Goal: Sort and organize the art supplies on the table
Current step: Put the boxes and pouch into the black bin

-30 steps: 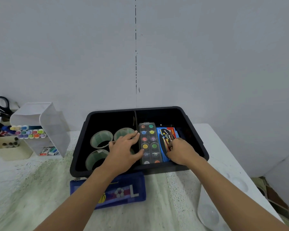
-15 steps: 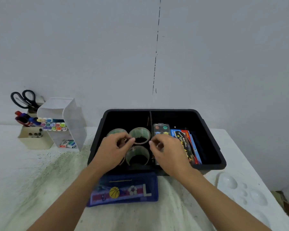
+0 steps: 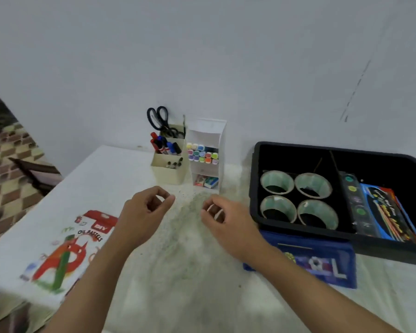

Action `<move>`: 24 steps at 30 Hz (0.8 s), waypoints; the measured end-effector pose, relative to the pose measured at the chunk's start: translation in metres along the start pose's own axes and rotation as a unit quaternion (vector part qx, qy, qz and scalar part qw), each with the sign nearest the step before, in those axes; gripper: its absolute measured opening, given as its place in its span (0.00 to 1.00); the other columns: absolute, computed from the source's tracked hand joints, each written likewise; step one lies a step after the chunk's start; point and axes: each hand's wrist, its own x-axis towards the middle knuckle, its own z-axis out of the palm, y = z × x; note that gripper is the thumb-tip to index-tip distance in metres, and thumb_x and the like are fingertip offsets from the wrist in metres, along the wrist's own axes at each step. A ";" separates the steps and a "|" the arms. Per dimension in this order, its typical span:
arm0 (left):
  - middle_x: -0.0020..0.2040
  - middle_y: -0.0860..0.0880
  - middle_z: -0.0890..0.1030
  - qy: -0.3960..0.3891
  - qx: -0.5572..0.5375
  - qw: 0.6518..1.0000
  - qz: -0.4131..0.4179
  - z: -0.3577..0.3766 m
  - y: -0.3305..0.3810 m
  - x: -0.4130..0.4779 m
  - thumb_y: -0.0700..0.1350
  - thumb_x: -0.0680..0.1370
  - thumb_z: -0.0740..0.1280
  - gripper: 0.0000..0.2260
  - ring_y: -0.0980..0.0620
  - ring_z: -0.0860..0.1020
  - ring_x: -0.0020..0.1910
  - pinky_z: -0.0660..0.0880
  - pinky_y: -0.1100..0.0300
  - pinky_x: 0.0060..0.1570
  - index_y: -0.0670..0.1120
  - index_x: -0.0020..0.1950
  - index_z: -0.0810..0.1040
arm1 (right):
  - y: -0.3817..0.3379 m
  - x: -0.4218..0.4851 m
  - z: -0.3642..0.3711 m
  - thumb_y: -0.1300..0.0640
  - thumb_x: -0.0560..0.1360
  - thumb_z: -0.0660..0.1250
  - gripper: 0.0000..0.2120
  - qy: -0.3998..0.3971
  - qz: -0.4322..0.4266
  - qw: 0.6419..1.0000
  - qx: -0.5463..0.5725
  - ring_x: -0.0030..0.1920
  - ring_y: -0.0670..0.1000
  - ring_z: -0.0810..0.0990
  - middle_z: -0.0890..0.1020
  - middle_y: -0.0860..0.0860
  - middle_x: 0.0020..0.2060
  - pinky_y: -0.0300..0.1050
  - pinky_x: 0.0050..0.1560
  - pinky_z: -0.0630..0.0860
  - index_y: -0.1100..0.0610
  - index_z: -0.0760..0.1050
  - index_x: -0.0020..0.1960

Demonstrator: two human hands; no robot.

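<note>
Half a second ago both of my grips were inside the black bin, over the tape rolls. Now they are out of it and over the tabletop to the bin's left. My head has also turned left, so the bin sits at the right edge and a box of oil pastels has come into sight.

From my head camera, my left grip hangs above the tabletop. Its fingers are loosely curled, the thumb and forefinger nearly meet in a ring, and it has hold of nothing. My right grip is just beside it, apart from it, also slackly curled. I see nothing held in it, though the fingertips are blurred.

The four tape rolls stand on end in a two-by-two block in the left part of the bin. To their right lies a long paint palette, and a blue packet lies against its far side. A blue pencil case lies flat on the tabletop along the bin's near wall, partly under my right forearm. The oil pastels box lies flat near the left edge, close to my left forearm.

At the back, by the wall, a beige holder carries scissors and dark markers. Touching its right side is a white organizer with rows of pastel-capped pens and small erasers on its lowest shelf.
</note>
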 end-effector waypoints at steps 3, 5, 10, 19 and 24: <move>0.37 0.54 0.81 0.006 0.057 0.997 -0.044 -0.049 -0.058 0.005 0.54 0.78 0.69 0.05 0.55 0.79 0.35 0.75 0.58 0.38 0.56 0.44 0.78 | -0.016 0.014 0.055 0.54 0.79 0.68 0.03 -0.058 0.066 0.996 0.031 0.33 0.49 0.80 0.81 0.48 0.37 0.52 0.41 0.80 0.54 0.79 0.48; 0.43 0.53 0.80 0.020 0.121 0.990 -0.067 -0.081 -0.096 0.007 0.53 0.78 0.68 0.03 0.54 0.79 0.37 0.75 0.58 0.37 0.56 0.46 0.77 | -0.027 0.023 0.091 0.53 0.79 0.68 0.05 -0.084 0.116 0.988 0.060 0.36 0.52 0.84 0.82 0.51 0.40 0.52 0.42 0.81 0.54 0.79 0.52; 0.55 0.46 0.76 -0.053 0.273 0.942 -0.187 -0.138 -0.195 0.013 0.66 0.76 0.64 0.19 0.46 0.79 0.48 0.80 0.46 0.51 0.56 0.59 0.70 | -0.049 0.041 0.172 0.53 0.79 0.69 0.20 -0.119 0.227 0.959 0.120 0.46 0.54 0.86 0.82 0.52 0.46 0.53 0.47 0.84 0.57 0.72 0.68; 0.45 0.53 0.79 -0.161 0.262 0.932 -0.191 -0.129 -0.217 0.014 0.68 0.76 0.61 0.23 0.54 0.79 0.42 0.76 0.57 0.42 0.49 0.54 0.70 | -0.078 0.050 0.232 0.58 0.79 0.67 0.13 -0.101 0.275 0.937 0.189 0.51 0.46 0.83 0.83 0.45 0.51 0.39 0.45 0.80 0.50 0.73 0.63; 0.45 0.55 0.80 -0.152 0.179 0.959 -0.158 -0.103 -0.191 0.017 0.68 0.75 0.64 0.21 0.56 0.81 0.41 0.80 0.59 0.41 0.51 0.53 0.69 | -0.070 0.046 0.221 0.65 0.77 0.68 0.11 0.037 0.324 0.905 0.274 0.45 0.50 0.86 0.85 0.49 0.47 0.45 0.42 0.83 0.53 0.74 0.56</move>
